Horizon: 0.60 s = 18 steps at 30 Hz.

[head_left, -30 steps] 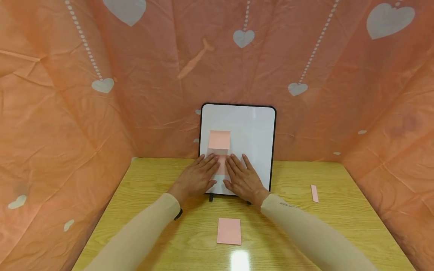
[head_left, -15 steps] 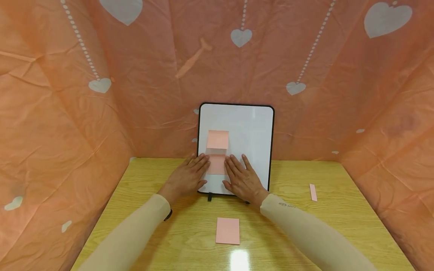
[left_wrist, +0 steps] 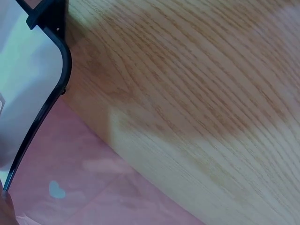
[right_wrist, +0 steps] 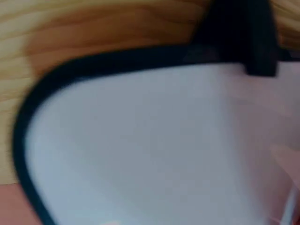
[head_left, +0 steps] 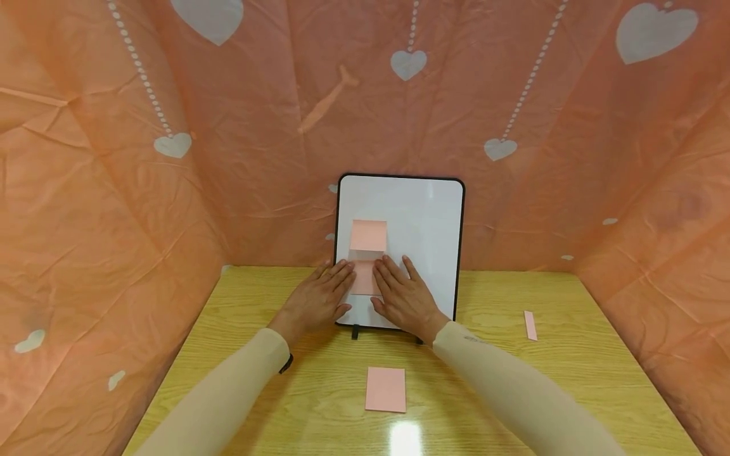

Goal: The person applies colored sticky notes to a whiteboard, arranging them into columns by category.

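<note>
1. Lower pink four-sided paper note (head_left: 365,277) is lying against the white rounded-corner board with a black frame (head_left: 424,215), on its left half, showing between my two hands.
2. My left hand (head_left: 318,299) is lying palm toward the board, fingers straight, fingertips meeting the lower note's left edge.
3. My right hand (head_left: 406,299) is mirroring that with straight fingers, its fingertips overlapping the note's right edge. Both hands are standing apart, gripping nothing; how firmly they are pressing, I cannot tell.
4. An upper pink four-sided paper note (head_left: 368,235) is sitting just above, its bottom edge casting a shadow on the white surface.
5. Small dark marking (head_left: 475,339) is showing on my pale cream fabric right sleeve (head_left: 507,386), too tiny and blurred for reading.
6. My matching left sleeve (head_left: 228,392) is ending beside a black band (head_left: 287,363) at the wrist.
7. Black feet (head_left: 355,332) are supporting the board on a yellowish wood-grain table (head_left: 256,297).
8. Nearer me, a pink rectangular paper piece (head_left: 385,389) is lying flat; a narrow pink strip (head_left: 530,325) is resting toward the right.
9. Behind everything, an orange curtain (head_left: 256,95) is displaying pale printed hearts (head_left: 408,65).
</note>
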Motion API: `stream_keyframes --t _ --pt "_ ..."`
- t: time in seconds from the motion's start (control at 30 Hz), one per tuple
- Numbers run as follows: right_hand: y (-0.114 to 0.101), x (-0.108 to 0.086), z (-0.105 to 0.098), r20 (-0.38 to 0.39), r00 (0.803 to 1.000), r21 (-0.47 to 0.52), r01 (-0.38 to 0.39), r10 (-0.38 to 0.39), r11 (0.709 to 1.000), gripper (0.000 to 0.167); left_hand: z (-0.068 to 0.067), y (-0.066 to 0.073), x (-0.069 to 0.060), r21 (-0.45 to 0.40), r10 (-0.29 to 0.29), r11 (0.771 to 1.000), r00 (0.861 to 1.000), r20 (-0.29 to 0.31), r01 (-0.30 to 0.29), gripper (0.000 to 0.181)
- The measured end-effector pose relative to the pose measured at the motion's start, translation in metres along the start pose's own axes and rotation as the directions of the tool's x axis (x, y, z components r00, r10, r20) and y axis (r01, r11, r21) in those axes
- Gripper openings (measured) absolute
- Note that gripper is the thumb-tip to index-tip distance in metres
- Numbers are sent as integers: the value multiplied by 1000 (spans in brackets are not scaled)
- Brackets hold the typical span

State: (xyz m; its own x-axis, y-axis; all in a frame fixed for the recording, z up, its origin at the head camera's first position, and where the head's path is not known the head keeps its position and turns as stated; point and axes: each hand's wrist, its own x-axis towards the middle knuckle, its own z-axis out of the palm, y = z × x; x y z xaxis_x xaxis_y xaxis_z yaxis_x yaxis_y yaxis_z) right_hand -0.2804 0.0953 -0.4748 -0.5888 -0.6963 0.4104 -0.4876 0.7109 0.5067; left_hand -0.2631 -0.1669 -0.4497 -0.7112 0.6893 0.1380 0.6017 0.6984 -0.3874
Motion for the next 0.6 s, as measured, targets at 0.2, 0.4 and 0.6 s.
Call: stream_keyframes --t 0.2,0.4,0.6 --pt "2 -8 3 -7 1000 15 -1 1 1000 70 1 1 5 -11 8 1000 999 -36 -8 66" --pt "1 -9 6 -46 999 18 3 -3 1000 72 -6 9 25 -8 52 999 998 -22 -52 69" --pt "1 -10 8 -35 999 13 -1 2 1000 73 -10 8 33 35 61 997 997 46 -63 71"
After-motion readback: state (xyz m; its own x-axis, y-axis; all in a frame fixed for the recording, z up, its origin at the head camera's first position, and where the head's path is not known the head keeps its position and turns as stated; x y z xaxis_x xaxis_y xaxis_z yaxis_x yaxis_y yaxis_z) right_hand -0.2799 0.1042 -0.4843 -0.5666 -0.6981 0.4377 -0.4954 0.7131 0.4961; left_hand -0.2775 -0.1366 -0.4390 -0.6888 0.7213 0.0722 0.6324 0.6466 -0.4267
